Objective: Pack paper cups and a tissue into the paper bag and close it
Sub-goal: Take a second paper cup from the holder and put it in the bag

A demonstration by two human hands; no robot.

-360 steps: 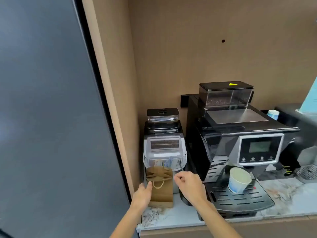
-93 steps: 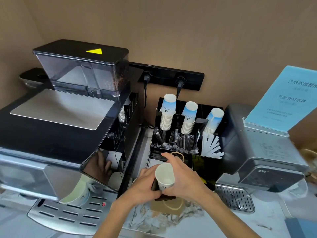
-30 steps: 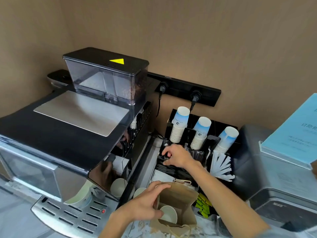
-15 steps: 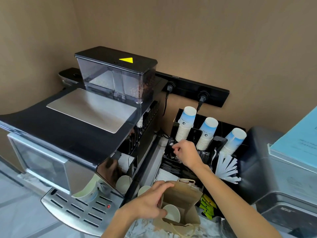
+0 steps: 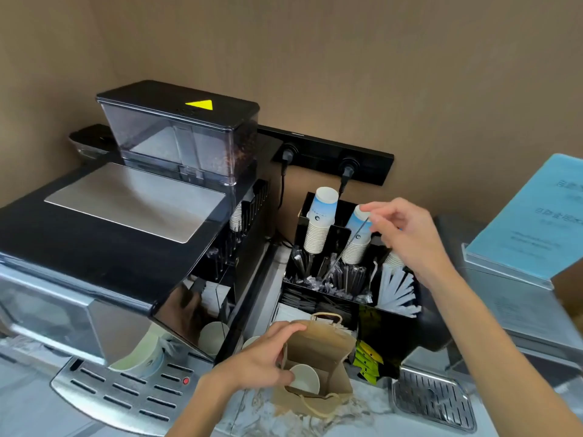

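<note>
Coffee machine (image 5: 126,247): fills nine o'clock side of bench (image 5: 362,417).
Black organiser (image 5: 394,329): centre, holds cup stacks and sachets within reach.
Paper bag (image 5: 318,342): six o'clock, upright, mouth open.
Left hand (image 5: 262,357): clamped on bag's rim, likely steadying it.
Right hand (image 5: 407,234): one o'clock, pinching a thin wrapped stirrer (image 5: 347,247), partly drawn from organiser.
Paper cup (image 5: 304,378): inside bag, mouth up.

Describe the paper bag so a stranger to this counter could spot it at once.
Start at the big black coffee machine and go right to the black organiser. Just in front of it, on the counter, stands the brown bag, held open by the left hand. It alone has cord handles and a cup inside.
</note>
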